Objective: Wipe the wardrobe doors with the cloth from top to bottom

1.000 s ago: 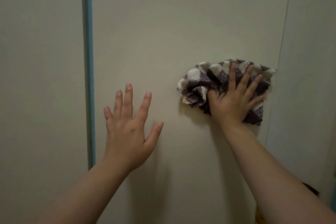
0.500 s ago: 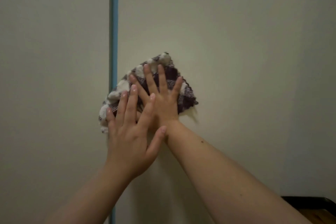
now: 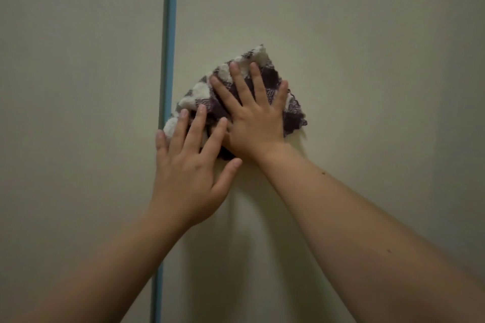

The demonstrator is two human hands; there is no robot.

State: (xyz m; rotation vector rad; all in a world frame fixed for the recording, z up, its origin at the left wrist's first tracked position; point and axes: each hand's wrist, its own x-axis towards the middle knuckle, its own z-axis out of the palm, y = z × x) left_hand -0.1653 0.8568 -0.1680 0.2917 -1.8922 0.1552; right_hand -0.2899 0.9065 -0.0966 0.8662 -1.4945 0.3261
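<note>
A purple-and-white checked cloth (image 3: 202, 94) is bunched against the pale wardrobe door (image 3: 354, 65), just right of the door's left edge. My right hand (image 3: 254, 123) lies flat on the cloth with fingers spread, pressing it to the door. My left hand (image 3: 189, 165) is lower and to the left, fingers apart, with its fingertips resting on the cloth's lower left part. Both hands hide much of the cloth's middle.
A vertical blue strip (image 3: 168, 47) runs between this door and the neighbouring pale door (image 3: 78, 86) on the left. A darker shaded band (image 3: 467, 86) marks the door's right side.
My right hand has slid the cloth leftward across the door, from near its right edge to beside the blue strip. The cloth now reaches under my left fingertips.
</note>
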